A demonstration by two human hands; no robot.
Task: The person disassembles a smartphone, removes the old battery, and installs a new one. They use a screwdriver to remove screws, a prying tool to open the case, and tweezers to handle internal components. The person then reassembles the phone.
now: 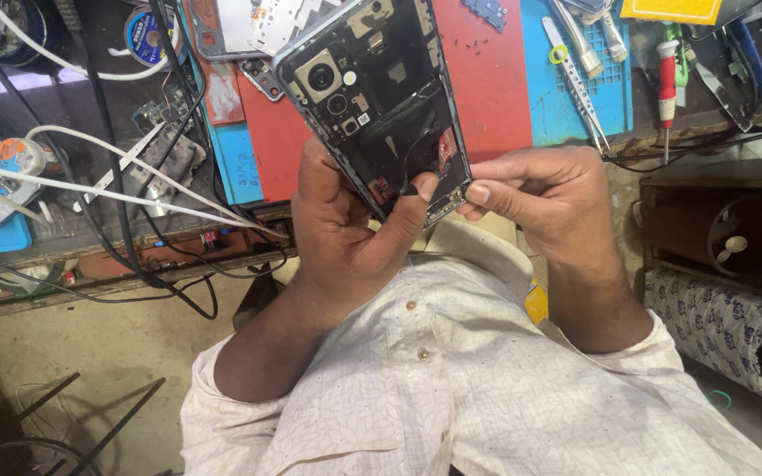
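Nearest, pale patterned shirt [451, 388] filling the lower frame. Above it, left hand [346, 234] wrapped round the lower edge of an opened phone [372, 97], thumb pressed onto its dark inside near a small red label. Right hand [544, 198] pinching the phone's bottom corner, fingers [487, 196] clenched on the frame. Back cover already off, camera modules and board exposed; inner parts seemingly still seated, reassembly not begun. Beyond, desk [90, 115] with red mat [487, 70], blue mat [566, 106], tweezers [575, 79], red-handled screwdriver [667, 75], white cables [108, 189], yellow packet [672, 9] at top edge.
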